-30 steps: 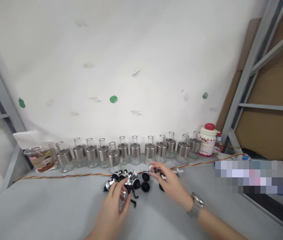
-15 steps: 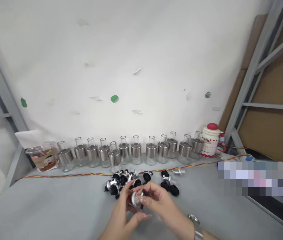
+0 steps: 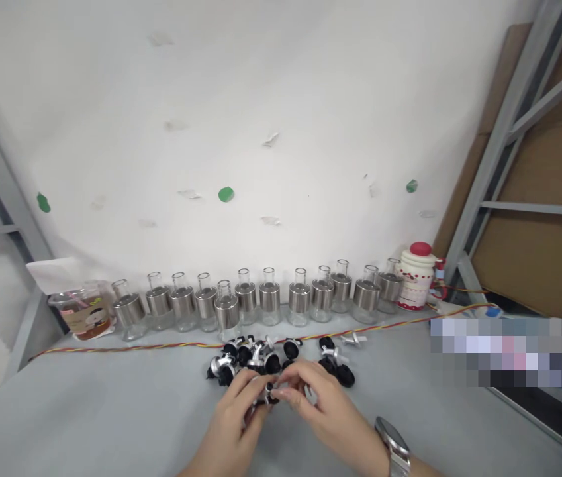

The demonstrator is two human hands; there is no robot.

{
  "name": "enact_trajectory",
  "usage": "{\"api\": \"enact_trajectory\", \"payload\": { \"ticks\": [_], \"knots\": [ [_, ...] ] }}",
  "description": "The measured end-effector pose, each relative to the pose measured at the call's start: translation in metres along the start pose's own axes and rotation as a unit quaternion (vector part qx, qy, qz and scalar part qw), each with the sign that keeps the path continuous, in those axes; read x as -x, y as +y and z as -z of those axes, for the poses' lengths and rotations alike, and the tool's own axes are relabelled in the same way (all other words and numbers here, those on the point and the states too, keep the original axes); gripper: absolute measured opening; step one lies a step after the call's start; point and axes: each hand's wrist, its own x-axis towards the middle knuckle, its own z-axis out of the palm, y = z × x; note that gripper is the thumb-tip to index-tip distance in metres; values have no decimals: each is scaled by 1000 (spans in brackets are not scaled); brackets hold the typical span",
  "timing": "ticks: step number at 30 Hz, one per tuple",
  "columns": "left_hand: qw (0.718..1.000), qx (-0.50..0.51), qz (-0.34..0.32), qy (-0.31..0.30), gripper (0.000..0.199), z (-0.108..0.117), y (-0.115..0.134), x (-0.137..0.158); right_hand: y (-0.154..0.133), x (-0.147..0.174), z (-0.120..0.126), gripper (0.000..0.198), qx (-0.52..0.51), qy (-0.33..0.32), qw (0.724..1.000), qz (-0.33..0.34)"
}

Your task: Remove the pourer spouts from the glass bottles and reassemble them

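Both hands meet low in the middle of the view, over the grey table. A small silver-and-black pour spout sits between them, mostly covered by fingers. My left hand is closed around it from the left, thumb below. From the right, my right hand pinches at its upper end with thumb and fingertips. Just beyond the hands lies a loose pile of black and silver pour spouts. To its right are several more black and silver parts.
Along the wall stands a row of glass bottles with steel bands and open necks. A red-and-yellow twisted cord runs in front of them. A plastic cup stands at the left, a red-lidded white jar at the right.
The pour spout has been turned, so its broad silver ring no longer shows. My left thumb has drawn in from its outstretched position, and my right wrist has rolled, showing the watch face.
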Motion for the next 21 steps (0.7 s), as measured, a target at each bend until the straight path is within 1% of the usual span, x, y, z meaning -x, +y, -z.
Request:
{"api": "enact_trajectory", "payload": {
  "ticks": [3, 6, 8, 12, 14, 16, 18, 19, 21],
  "knots": [
    [999, -33, -19, -33, 36, 1, 3, 1, 0, 1, -1, 18, 72, -40, 996, 38],
    [995, -82, -32, -52, 39, 0, 4, 2, -1, 2, 1, 18, 145, -73, 982, 100],
    [989, -126, -49, -61, 42, -2, 3, 2, -1, 2, 2, 16, 182, -83, 972, 127],
    [973, -205, -88, -66, 52, -2, 1, 4, -4, 0, 7, 15, 224, -104, 958, 148],
    [965, -232, -101, -67, 50, -1, 3, 3, -4, 1, 10, 17, 238, -114, 952, 157],
    [957, -254, -109, -87, 35, 2, 6, 2, -4, 1, 11, 18, 234, -112, 954, 148],
    [948, -272, -117, -119, 19, 6, 10, 0, -4, 1, 12, 21, 192, -113, 969, 106],
    [942, -281, -123, -133, 16, 8, 12, -1, -3, 1, 12, 23, 157, -119, 978, 74],
    [933, -298, -134, -149, 20, 11, 14, -2, -1, 0, 12, 26, 74, -139, 987, 8]
  ]
}}
